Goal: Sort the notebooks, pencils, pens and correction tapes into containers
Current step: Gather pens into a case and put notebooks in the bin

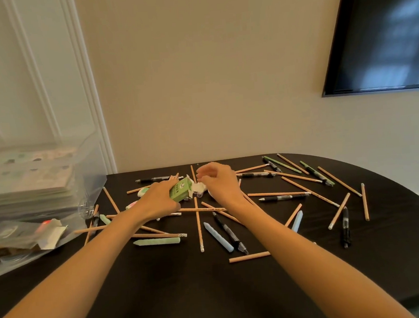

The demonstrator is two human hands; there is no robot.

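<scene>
Left hand (160, 199) grips green box (179, 191) mid-table, fingers curled round its side, box tilted among scattered pencils (198, 225). Right hand (218, 183) hovers just beside box's right end, fingers half-curled over small white pieces (200, 187); I can't tell if it pinches anything. I judge these correction tapes. To do well: steady box with left, lift pieces clear of pencils. Notebooks (27, 183) sit stacked in clear bin (89, 168) far left; pens (284, 197) lie loose.

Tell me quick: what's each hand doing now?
Left hand: holds a green box.
Right hand: fingers curled; whether it holds anything cannot be told.
</scene>
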